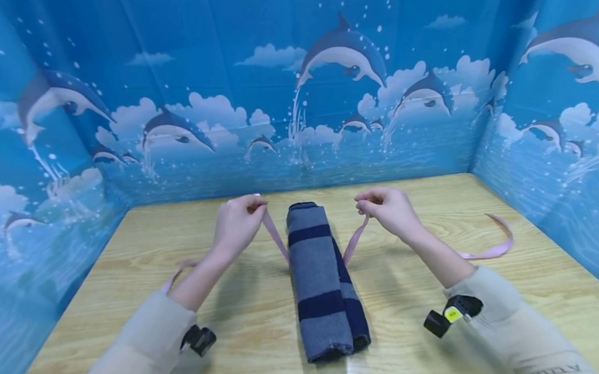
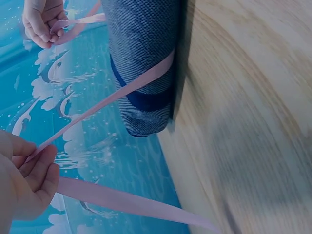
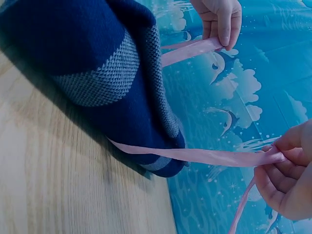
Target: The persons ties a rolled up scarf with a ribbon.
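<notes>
A rolled cloth (image 1: 317, 279) in grey and navy stripes lies lengthwise on the wooden table. A pink ribbon (image 2: 122, 92) comes out from under the roll on both sides. To the left of the roll, my left hand (image 1: 240, 221) is raised and pinches one length of ribbon, drawn up taut from the cloth. On the opposite side my right hand (image 1: 387, 208) pinches the other length between thumb and fingers. In the right wrist view the ribbon (image 3: 195, 155) runs straight from the roll to the right hand (image 3: 287, 170). The ribbon's middle is hidden beneath the cloth.
Loose ribbon tails trail onto the table (image 1: 499, 312), one ribbon end (image 1: 494, 251) curling at the right and another partly behind the left forearm. A blue curtain (image 1: 249, 85) printed with dolphins encloses the table at the back and sides.
</notes>
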### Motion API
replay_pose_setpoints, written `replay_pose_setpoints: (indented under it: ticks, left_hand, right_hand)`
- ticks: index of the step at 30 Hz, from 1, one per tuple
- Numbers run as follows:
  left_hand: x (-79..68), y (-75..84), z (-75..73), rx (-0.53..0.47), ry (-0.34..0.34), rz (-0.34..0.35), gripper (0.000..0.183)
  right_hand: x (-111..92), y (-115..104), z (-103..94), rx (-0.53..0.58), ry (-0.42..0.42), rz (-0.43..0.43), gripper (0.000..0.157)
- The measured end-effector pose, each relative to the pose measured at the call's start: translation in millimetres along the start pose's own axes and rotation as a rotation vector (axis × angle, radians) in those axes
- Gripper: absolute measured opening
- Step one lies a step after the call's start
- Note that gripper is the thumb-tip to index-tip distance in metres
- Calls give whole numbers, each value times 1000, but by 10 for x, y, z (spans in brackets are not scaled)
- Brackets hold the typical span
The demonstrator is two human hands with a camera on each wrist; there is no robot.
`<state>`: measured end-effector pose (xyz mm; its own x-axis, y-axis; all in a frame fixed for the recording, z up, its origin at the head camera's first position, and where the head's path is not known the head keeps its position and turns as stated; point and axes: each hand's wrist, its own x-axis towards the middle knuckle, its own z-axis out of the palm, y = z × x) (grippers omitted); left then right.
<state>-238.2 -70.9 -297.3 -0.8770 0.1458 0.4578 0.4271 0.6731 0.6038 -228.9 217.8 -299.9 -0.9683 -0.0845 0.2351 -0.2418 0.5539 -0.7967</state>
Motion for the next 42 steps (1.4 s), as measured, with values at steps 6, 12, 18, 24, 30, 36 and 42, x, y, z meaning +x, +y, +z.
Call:
replay_pose_setpoints:
  ticks: [6,12,18,24,30,36,42]
  left_hand:
    - [34,79,-18,-28,-57,-40,17]
    - [56,138,-5,-45,-88,-61,16]
    - [73,189,15,-44,-104,-57,17]
    - [104,263,26,-43,-143,-59,18]
    - [156,345,39,-36,-187,-59,21]
    - [203,411,76,-36,-252,-75,23]
    - [240,459,126,-31,-296,-72,25]
  right_hand:
    - [15,-61,25,10,-6,4,21]
    - [31,-101,47,48,-15,15,21]
    - [43,-120,60,78,-21,25,21]
    - [57,-153,71,29,-45,31,21]
    - [90,-191,108,-31,-95,16,23]
    - [107,-247,157,-117,-146,-56,25]
    - [109,-314,198,-204,-188,-120,26]
